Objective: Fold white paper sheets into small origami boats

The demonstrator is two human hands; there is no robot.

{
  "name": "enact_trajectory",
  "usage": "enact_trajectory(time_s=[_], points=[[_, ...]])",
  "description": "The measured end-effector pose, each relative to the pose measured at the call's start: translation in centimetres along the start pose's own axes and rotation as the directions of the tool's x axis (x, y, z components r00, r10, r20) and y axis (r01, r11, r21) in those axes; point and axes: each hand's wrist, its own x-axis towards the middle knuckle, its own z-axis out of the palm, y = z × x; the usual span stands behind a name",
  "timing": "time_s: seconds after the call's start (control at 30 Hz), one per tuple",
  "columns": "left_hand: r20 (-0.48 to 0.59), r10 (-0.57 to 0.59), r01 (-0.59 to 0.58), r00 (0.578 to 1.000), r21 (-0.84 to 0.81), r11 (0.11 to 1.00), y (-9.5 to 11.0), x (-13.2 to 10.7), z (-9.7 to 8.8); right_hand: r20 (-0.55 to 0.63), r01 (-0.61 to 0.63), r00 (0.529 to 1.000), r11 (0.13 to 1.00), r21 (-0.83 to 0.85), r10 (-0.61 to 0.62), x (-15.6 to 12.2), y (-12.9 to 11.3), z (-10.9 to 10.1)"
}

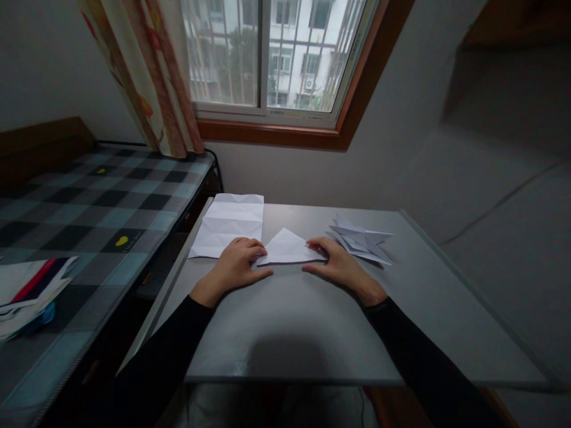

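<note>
A white folded sheet of paper [288,246] lies on the grey table, with a pointed peak at the back and a straight edge toward me. My left hand [241,261] holds its left corner, fingertips on the paper and thumb stretched along the near side. At the right corner, my right hand [334,261] grips in the same way, its thumb lying just in front of the near edge. The fingers cover both corners. Beside my left hand is a creased, unfolded white sheet [234,217]. Several folded white papers [362,239] are piled just beyond my right hand.
The grey table [294,321] stands against the wall below a window [285,59] with a wooden frame. Along the left is a bed with a checked cover [147,202], with papers [31,288] on it. A patterned curtain [154,83] hangs at the window's left.
</note>
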Motion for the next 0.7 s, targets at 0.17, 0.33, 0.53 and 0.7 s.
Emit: enact_trajectory(time_s=[0.17, 0.33, 0.53, 0.7], points=[[-0.031, -0.065, 0.066, 0.997, 0.009, 0.998, -0.6, 0.2, 0.3, -0.024, 0.002, 1.0, 1.0, 0.02, -0.002, -0.1, 1.1, -0.2], [-0.101, -0.166, 0.168, 0.981, 0.013, 0.986, -0.9, 0.4, 1.2, -0.166, -0.049, 0.985, 0.999, -0.013, 0.046, 0.5, 2.7, 1.1], [-0.124, -0.235, 0.229, 0.964, -0.058, 0.972, -0.9, 0.5, 1.8, -0.166, 0.02, 0.986, 1.0, 0.015, -0.017, 0.6, 3.3, 2.0], [-0.151, -0.273, 0.243, 0.95, -0.187, 0.952, -0.8, 0.6, 1.9, -0.135, -0.021, 0.99, 0.997, 0.071, 0.031, 0.6, 3.1, 1.8]])
